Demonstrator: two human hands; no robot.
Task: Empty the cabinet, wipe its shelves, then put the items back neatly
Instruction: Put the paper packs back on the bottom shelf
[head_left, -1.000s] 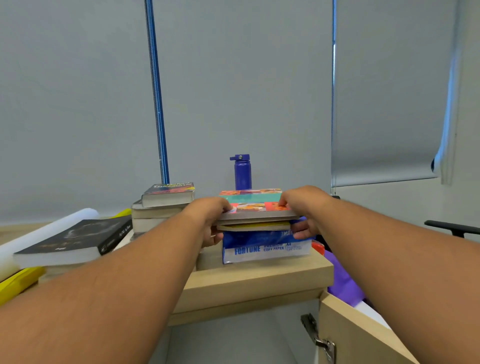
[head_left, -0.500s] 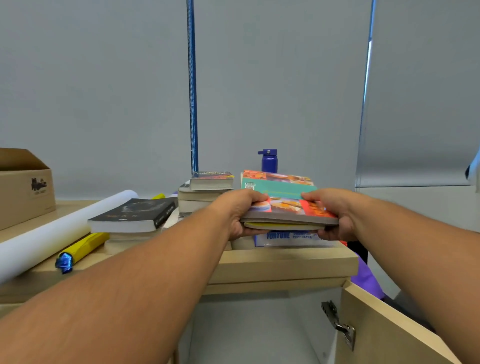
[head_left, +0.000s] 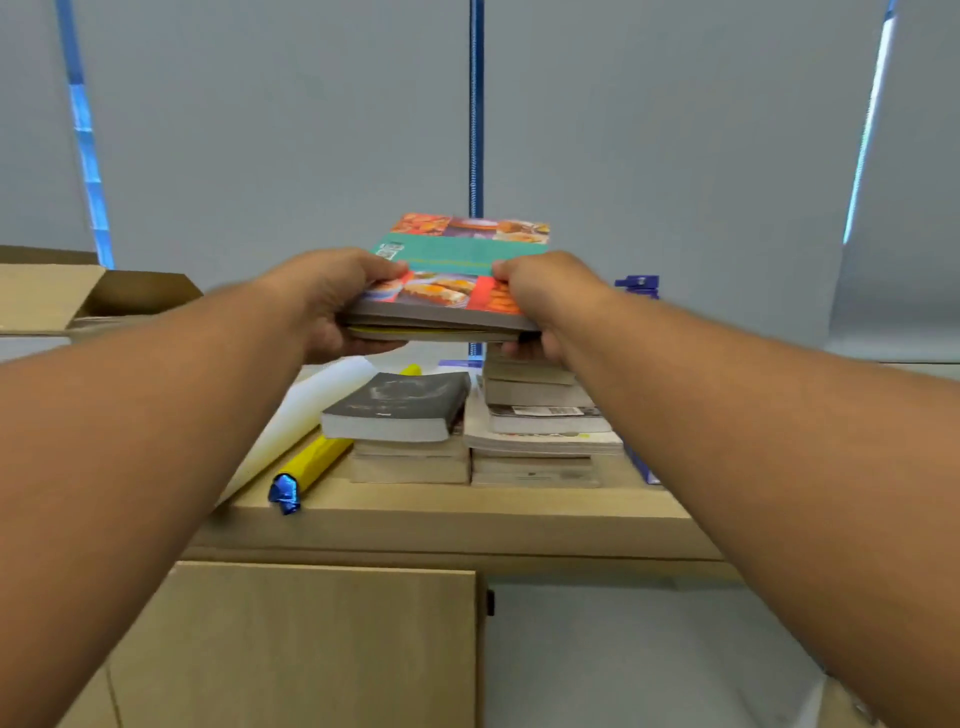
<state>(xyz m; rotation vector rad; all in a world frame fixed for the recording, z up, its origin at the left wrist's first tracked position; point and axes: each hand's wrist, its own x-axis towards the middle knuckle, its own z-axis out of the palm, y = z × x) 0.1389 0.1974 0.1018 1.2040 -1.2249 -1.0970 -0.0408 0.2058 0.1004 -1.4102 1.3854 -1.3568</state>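
Note:
A small stack of books (head_left: 457, 270), topped by a teal cookbook with food photos, is held in the air above the cabinet top (head_left: 467, 514). My left hand (head_left: 337, 301) grips its left edge and my right hand (head_left: 540, 301) grips its right edge, thumbs on the cover and fingers underneath. Below them a dark paperback (head_left: 400, 405) lies on a low pile, and a taller pile of books (head_left: 540, 426) stands to its right. The closed left cabinet door (head_left: 301, 644) is at the bottom; to its right the cabinet is open.
A white paper roll (head_left: 296, 421) and a yellow roll with a blue end (head_left: 306, 467) lie left of the piles. An open cardboard box (head_left: 67, 296) sits at far left. A blue bottle cap (head_left: 638, 285) shows behind my right arm. Grey blinds fill the background.
Both hands have lifted the cookbook stack off the paper ream and carried it up and left, over the other book piles. The view has swung left.

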